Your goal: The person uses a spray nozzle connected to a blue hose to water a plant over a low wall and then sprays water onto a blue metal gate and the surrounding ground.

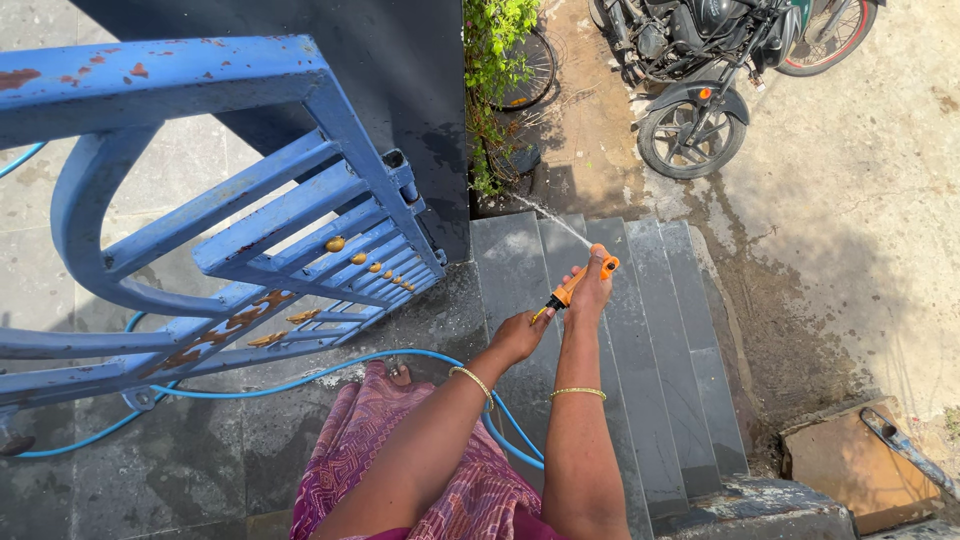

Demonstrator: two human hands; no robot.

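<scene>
My right hand (pixel 592 288) grips an orange hose nozzle (pixel 580 283) held out over grey stone steps (pixel 640 330). A thin jet of water (pixel 548 215) leaves the nozzle toward the upper left, reaching the top of the steps near a green plant (pixel 492 60). My left hand (pixel 520 332) holds the rear end of the nozzle where the blue hose (pixel 300 380) joins it. Both wrists wear gold bangles. The hose runs left across the wet landing and under my arms. My foot (pixel 399 375) and pink patterned garment (pixel 400 460) show below.
An open blue metal gate (pixel 250 220) with gold studs fills the left. A parked motorcycle (pixel 710 70) stands on the wet concrete at the top. A dark wall (pixel 400 80) rises behind the gate. A brown slab with a metal handle (pixel 860 465) lies at lower right.
</scene>
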